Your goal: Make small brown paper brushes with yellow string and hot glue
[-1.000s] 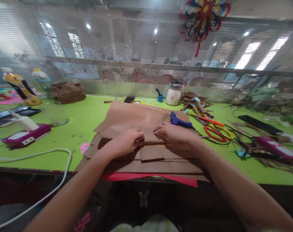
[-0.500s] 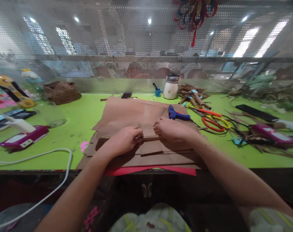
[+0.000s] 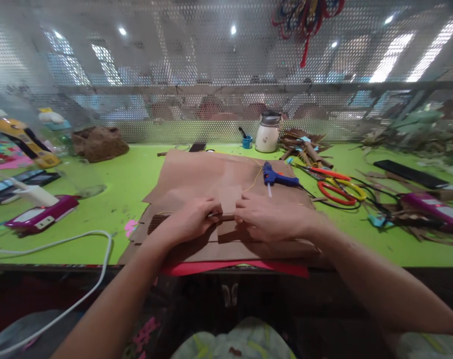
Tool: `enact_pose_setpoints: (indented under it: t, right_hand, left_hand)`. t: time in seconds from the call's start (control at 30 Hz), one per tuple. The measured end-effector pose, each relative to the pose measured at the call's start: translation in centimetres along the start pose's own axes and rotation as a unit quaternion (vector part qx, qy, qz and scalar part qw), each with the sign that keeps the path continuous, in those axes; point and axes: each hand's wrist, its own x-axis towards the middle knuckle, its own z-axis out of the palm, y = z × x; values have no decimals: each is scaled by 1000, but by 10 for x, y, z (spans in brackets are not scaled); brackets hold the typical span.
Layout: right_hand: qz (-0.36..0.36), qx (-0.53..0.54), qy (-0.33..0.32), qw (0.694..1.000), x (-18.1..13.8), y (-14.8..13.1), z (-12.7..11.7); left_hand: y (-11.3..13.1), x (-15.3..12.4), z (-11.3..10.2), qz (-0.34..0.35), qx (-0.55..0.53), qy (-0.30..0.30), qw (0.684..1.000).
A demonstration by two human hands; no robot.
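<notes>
A stack of brown paper sheets (image 3: 211,174) lies on the green table (image 3: 132,184), with a red sheet (image 3: 226,268) under its near edge. My left hand (image 3: 191,219) and my right hand (image 3: 266,217) rest on the stack side by side, fingers curled. Between them they pinch a small brown paper piece (image 3: 229,199) whose flap stands up. A thin yellow thread (image 3: 254,177) runs across the paper behind my right hand.
A blue glue gun (image 3: 278,178) lies right of the paper, with red and yellow scissors (image 3: 337,188) beyond. A white jar (image 3: 267,134) stands at the back by a perforated metal screen. Pink devices (image 3: 39,214) and a white cable (image 3: 84,259) lie left.
My hands have drawn closer together on the paper piece, and its flap now stands up between them. The view has shifted slightly.
</notes>
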Motion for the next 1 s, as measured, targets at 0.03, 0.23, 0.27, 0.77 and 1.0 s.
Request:
enact_pose_setpoints:
  t: [0.03, 0.23, 0.27, 0.77, 1.0]
  right_hand:
    - [9, 7, 2, 1000, 1, 3, 0]
    - [71, 109, 69, 989, 9, 25, 5]
    - [94, 122, 85, 984, 10, 28, 7]
    - [154, 150, 109, 971, 28, 40, 39]
    - [166, 148, 102, 970, 25, 36, 35]
  left_hand:
    - [0, 0, 0, -1, 4, 0, 1000]
    - [-7, 1, 5, -2, 23, 16, 1000]
    - [-8, 2, 6, -3, 28, 18, 999]
    - [0, -5, 8, -29, 36, 39, 998]
    - [5, -6, 24, -80, -1, 130, 988]
